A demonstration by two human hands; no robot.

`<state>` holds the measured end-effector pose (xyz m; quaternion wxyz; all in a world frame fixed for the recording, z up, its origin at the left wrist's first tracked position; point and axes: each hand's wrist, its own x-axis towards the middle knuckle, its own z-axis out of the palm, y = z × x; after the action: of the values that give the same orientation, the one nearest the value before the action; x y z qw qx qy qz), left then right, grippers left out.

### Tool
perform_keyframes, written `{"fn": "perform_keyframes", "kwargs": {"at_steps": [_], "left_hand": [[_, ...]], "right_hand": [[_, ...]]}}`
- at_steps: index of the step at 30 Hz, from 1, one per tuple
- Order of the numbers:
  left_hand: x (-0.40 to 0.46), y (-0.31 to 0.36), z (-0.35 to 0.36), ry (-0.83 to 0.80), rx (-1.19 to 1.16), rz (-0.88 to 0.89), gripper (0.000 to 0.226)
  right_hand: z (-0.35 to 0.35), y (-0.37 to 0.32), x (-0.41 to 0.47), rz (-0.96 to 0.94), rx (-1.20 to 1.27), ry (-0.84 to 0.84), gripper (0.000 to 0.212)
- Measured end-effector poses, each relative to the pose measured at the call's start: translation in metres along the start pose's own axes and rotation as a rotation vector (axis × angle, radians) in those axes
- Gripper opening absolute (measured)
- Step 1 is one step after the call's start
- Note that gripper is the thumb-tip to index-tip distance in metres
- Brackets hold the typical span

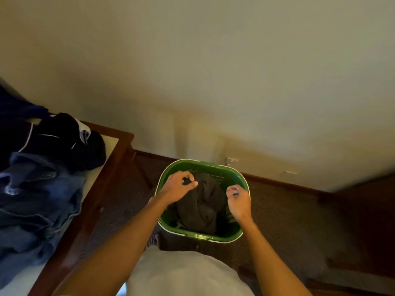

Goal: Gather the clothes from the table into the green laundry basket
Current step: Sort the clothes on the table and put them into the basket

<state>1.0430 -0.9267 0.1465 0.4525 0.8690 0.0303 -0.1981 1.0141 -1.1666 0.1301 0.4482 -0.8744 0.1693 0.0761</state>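
The green laundry basket [235,176] stands on the carpet by the wall, right in front of me. A dark grey garment [203,208] lies crumpled inside it. My left hand [178,188] hovers over the basket's left rim with loosely curled fingers and holds nothing. Over the right side of the basket, my right hand [238,202] is also loosely curled, with nothing in it. On the table [100,189] to my left lie blue jeans [38,201] and a dark navy garment with white piping [64,142].
The table has a dark wooden frame and a pale top, and its corner points toward the basket. Brown patterned carpet [288,221] lies around the basket. Just behind it rises a plain wall with a socket [232,160]. My pale shirt fills the bottom centre.
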Motion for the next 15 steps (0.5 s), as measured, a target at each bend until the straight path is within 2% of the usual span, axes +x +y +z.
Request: {"fn": "perform_keyframes", "kwargs": {"at_steps": [4, 15], "left_hand": [[-0.046, -0.03, -0.002, 0.076, -0.048, -0.139, 0.022], [-0.17, -0.081, -0.053, 0.641, -0.17, -0.242, 0.018]], "right_hand": [[0.029, -0.013, -0.006, -0.078, -0.001, -0.132, 0.015], [0.134, -0.087, -0.064, -0.347, -0.06, -0.46, 0.014]]}}
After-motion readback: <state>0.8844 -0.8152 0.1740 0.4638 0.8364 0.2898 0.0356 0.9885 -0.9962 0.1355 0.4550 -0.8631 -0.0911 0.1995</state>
